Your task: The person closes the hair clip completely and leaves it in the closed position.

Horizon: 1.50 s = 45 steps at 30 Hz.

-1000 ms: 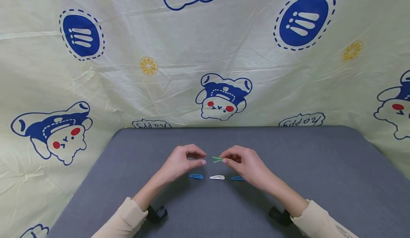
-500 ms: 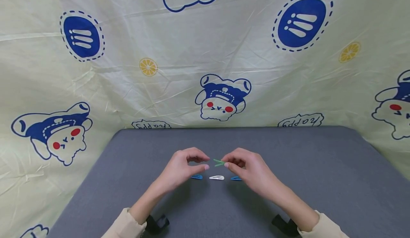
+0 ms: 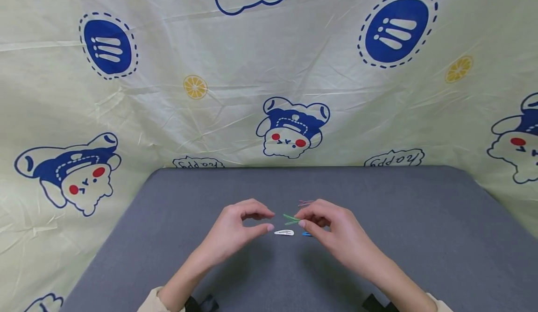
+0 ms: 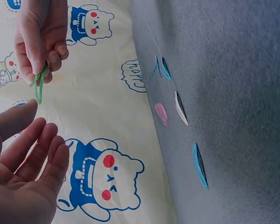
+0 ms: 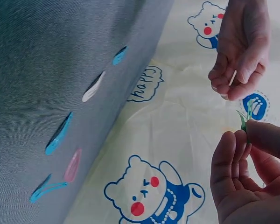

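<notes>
Between thumb and fingertips my right hand [image 3: 336,225] pinches a green snap hair clip [image 3: 291,219], held above the table with its two arms spread in a V. Facing it, my left hand [image 3: 239,228] is empty, thumb and fingers apart, a small gap from the clip's free end. In the left wrist view the green clip [image 4: 39,91] points down toward my left thumb. Below the hands a white snap clip [image 3: 284,232] lies on the table, with a blue snap clip [image 3: 307,234] partly hidden by my right hand.
A pink clip [image 3: 305,203] lies behind my right hand. The right wrist view shows another blue clip [image 5: 120,55] and a spread blue clip [image 5: 46,188] on the grey table [image 3: 378,195]. A printed cloth [image 3: 235,125] hangs behind the table.
Both hands have come slightly lower, the right one also a little rightward with the green clip. The left blue clip is now hidden behind my left hand, and the pink clip has come into sight.
</notes>
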Motion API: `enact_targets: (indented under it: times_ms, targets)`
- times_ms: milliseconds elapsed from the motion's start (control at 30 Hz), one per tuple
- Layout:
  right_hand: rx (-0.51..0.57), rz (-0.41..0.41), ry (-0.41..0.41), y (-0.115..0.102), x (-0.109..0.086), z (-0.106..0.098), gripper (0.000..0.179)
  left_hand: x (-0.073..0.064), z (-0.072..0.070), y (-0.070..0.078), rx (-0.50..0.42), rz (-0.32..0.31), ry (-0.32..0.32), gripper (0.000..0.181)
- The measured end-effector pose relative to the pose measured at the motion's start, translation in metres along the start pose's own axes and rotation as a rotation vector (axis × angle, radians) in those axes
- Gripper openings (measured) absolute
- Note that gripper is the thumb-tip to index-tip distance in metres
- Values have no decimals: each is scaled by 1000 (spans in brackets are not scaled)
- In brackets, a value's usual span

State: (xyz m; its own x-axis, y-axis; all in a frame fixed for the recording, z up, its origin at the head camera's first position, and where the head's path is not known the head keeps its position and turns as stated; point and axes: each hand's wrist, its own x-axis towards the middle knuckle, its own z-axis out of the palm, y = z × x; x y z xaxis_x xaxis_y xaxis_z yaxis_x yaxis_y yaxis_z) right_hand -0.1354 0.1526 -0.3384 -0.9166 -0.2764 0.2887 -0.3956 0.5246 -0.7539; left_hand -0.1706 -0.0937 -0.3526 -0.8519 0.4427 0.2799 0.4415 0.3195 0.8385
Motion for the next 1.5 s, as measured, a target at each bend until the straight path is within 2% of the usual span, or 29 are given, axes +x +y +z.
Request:
enact_targets:
  times_ms: [167,367,500,767,933,1167,1333,1500]
  targets:
    - [0,11,-1,-6,-7,-4,14,-6,2,4,-16,10,16,19]
    - [-23,60,-5,-14,-15,-5,16,-12,5,11,-53,-18,13,20]
    - [-23,56,3,-16,-20,-4,17,-16,7,15,-59,-25,7,21]
    - [27,76,23,-14,-26,0,12,-20,14,19,-43,3,9,22]
    - [48,66,39,-12,-27,1,11,-20,19,20,-59,7,5,23]
    - [42,29,61,-9,-26,2,17,-19,25,20,-22,36,37,27]
    - [51,27,49,-9,-26,4,18,-19,27,19,-32,39,36,27]
    - [60,24,42,-10,-27,6,17,-21,29,18,-36,70,35,25]
